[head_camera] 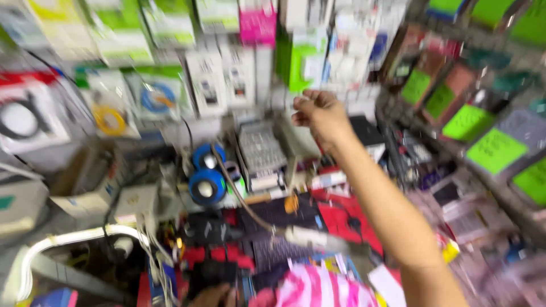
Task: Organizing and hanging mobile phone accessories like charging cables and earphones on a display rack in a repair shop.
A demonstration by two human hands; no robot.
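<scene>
Our right hand [319, 113] is clenched, raised toward hanging packets [239, 77] at its 10 o'clock; held item unclear. Left hand [213, 295] low, grip can't tell.

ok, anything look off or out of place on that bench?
Nothing clearly damaged or spilled, though the frame is motion-blurred. The bench is heavily cluttered: blue tape rolls, cables and small boxes piled together. The right hand reaches up toward the hanging packages, seemingly closed. The left hand is low at the edge.
</scene>
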